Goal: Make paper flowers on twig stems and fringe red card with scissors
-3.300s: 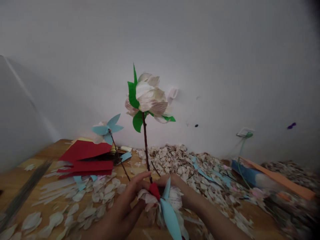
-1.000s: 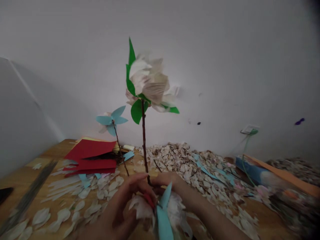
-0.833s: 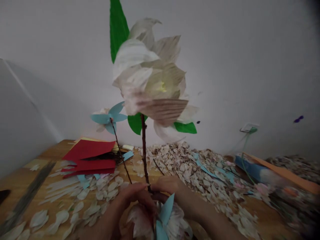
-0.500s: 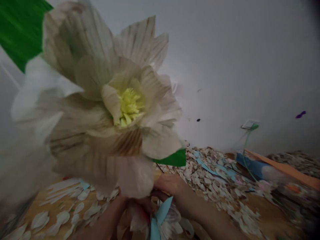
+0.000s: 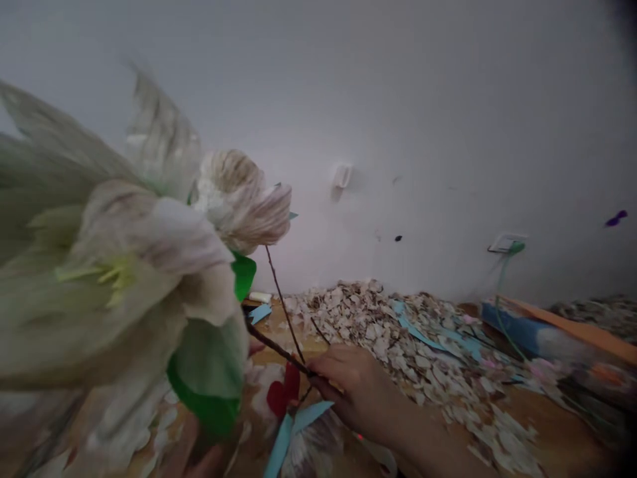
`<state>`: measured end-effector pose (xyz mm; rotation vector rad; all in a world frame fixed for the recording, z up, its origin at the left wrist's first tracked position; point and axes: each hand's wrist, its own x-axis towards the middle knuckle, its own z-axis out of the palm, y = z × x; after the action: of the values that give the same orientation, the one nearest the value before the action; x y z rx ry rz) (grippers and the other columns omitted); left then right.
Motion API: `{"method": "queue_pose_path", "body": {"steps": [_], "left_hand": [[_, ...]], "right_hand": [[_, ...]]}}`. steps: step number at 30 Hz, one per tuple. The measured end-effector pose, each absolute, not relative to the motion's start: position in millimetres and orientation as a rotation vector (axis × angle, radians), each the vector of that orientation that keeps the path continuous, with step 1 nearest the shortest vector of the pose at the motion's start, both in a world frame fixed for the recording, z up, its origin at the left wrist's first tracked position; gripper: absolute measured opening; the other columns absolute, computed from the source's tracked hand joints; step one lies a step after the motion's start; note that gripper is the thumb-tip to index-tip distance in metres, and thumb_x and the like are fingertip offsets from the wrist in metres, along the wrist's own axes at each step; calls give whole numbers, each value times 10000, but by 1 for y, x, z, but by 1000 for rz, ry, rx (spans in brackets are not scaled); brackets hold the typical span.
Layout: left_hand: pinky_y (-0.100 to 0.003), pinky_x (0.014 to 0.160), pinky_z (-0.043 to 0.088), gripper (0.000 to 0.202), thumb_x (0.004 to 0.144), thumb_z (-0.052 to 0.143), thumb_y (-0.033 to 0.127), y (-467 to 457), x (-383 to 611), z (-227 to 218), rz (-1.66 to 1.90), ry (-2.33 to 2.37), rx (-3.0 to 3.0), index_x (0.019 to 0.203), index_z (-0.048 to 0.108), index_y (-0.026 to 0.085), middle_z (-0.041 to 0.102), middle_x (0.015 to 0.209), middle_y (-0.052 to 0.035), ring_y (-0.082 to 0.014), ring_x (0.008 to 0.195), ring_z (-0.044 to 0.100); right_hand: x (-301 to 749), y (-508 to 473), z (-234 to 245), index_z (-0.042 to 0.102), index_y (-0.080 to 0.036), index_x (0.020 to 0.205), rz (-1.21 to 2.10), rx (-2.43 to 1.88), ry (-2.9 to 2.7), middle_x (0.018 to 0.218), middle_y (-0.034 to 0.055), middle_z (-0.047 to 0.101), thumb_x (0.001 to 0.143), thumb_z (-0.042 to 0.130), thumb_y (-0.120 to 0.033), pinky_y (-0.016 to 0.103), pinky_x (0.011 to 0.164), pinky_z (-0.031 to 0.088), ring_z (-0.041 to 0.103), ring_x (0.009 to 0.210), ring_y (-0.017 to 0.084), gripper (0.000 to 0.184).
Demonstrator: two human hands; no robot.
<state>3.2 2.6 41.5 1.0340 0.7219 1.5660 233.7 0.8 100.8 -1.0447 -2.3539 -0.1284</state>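
Note:
My right hand [image 5: 348, 385] is closed around thin brown stems of artificial flowers, low in the middle. A large white paper flower [image 5: 199, 279] with a yellow centre fills the left side, blurred and near the camera, its thick stem [image 5: 273, 345] running into my right hand. Behind it stands a smaller white flower [image 5: 243, 202] on a thin stem [image 5: 283, 299]. Green leaves [image 5: 206, 405] hang under the large bloom. My left hand [image 5: 196, 458] is mostly hidden below these leaves and smeared. Red petals [image 5: 284, 392] and a light-blue strip [image 5: 293, 431] sit beside my right hand.
A heap of pale dried petals [image 5: 368, 318] covers the wooden table [image 5: 552, 431] along the wall. On the right lie a blue box [image 5: 512, 328] and an orange strip [image 5: 572, 332]. A green cord [image 5: 502, 285] runs down from a wall socket [image 5: 505, 242].
The large flower has swung left and down, uncovering the smaller flower and the stems. My left hand has moved left and away from my right hand, which stays nearly in place.

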Motion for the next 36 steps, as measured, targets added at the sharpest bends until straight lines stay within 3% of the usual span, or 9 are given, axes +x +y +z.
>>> {"method": "queue_pose_path", "body": {"steps": [5, 9, 14, 17, 21, 24, 29, 33, 36], "left_hand": [[-478, 963, 461, 380, 616, 716, 307, 27, 4, 41, 1555, 673, 914, 994, 687, 315, 699, 1095, -11, -330, 1122, 579], [-412, 890, 498, 328, 529, 796, 309, 36, -4, 37, 1547, 773, 861, 846, 719, 275, 740, 945, -21, -319, 1016, 628], [-237, 822, 487, 303, 630, 766, 372, 18, -3, 52, 1522, 1073, 1013, 910, 699, 276, 729, 958, 3, -210, 981, 631], [-180, 736, 487, 223, 660, 744, 401, 8, -2, 62, 1468, 1188, 1100, 830, 696, 266, 717, 822, 29, -163, 857, 638], [-158, 612, 472, 271, 695, 691, 480, 10, -4, 62, 1391, 1258, 1211, 672, 685, 210, 672, 643, 26, -131, 663, 606], [-173, 555, 487, 305, 688, 691, 498, 16, -4, 56, 1395, 1255, 1088, 695, 689, 194, 648, 548, 41, -116, 540, 581], [-184, 571, 546, 325, 554, 803, 446, 18, -2, 57, 1389, 1266, 835, 710, 715, 175, 726, 600, 26, -129, 563, 665], [-163, 572, 565, 333, 492, 833, 429, 18, -2, 60, 1446, 1225, 717, 674, 725, 171, 755, 628, 16, -124, 563, 692], [-149, 554, 570, 322, 480, 842, 415, 18, -3, 61, 1483, 1182, 647, 657, 726, 172, 754, 602, 16, -121, 543, 695]], "right_hand": [[227, -3, 103, 634, -175, 845, -283, -1142, -2326, 689, 18, 639, 849, 508, -135, 266, 573, 360, 560, 647, 170, 132], [216, -2, 101, 641, -155, 765, -452, -1175, -2329, 657, 30, 636, 739, 590, -94, 283, 533, 347, 558, 625, 185, 84], [202, 3, 101, 638, -150, 664, -585, -1208, -2396, 620, 42, 644, 671, 626, -62, 286, 485, 335, 559, 590, 180, 89], [199, 7, 101, 653, -138, 685, -604, -1231, -2463, 638, 52, 661, 682, 642, -59, 283, 489, 349, 573, 613, 180, 80], [198, 10, 96, 659, -134, 719, -590, -1265, -2524, 666, 58, 670, 722, 634, -44, 284, 505, 363, 581, 643, 182, 93], [196, 12, 89, 660, -142, 739, -562, -1274, -2543, 677, 58, 671, 749, 638, -89, 282, 512, 372, 581, 652, 182, 59], [195, 13, 85, 661, -158, 759, -534, -1289, -2501, 676, 40, 672, 757, 619, -78, 292, 507, 399, 587, 662, 197, 90], [206, -1, 89, 610, -135, 1020, -531, -1254, -2364, 902, 76, 689, 780, 516, -59, 329, 655, 478, 589, 832, 232, 269], [218, -18, 88, 566, -125, 1006, -466, -1084, -2159, 932, 87, 671, 793, 434, -59, 339, 772, 478, 565, 880, 216, 260]]}}
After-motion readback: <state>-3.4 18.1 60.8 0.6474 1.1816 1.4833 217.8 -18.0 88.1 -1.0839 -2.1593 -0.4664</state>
